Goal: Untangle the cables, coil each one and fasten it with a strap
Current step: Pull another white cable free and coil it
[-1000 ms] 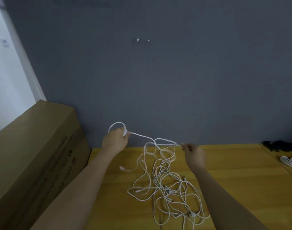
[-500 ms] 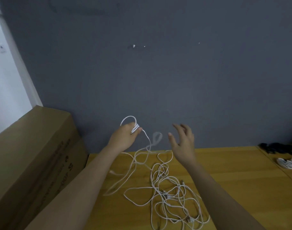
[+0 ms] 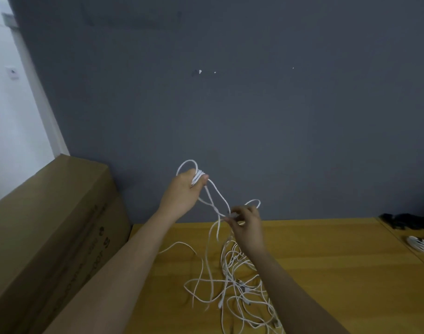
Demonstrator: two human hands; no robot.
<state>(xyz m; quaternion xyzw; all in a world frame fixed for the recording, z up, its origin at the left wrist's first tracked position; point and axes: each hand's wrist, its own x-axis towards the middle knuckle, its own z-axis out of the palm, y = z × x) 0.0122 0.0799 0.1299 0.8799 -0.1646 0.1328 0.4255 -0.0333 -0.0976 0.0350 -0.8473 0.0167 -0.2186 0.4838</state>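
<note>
A person's left hand (image 3: 184, 189), raised at 11 o'clock above a wooden table (image 3: 326, 261), grips several turns of white cable (image 3: 198, 177) coiled round its fingers. The right hand (image 3: 246, 219), just toward 4 o'clock of it, pinches a strand of the same cable between thumb and fingertips. A tangle of white cables (image 3: 237, 285) lies on the table at 6 o'clock; a cardboard box (image 3: 49, 225) stands at 9 o'clock.

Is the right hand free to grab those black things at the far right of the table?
Probably not right now. The right hand is pinching a white cable that the left hand also grips. The black things lie well off to its right, with bare table between.
</note>
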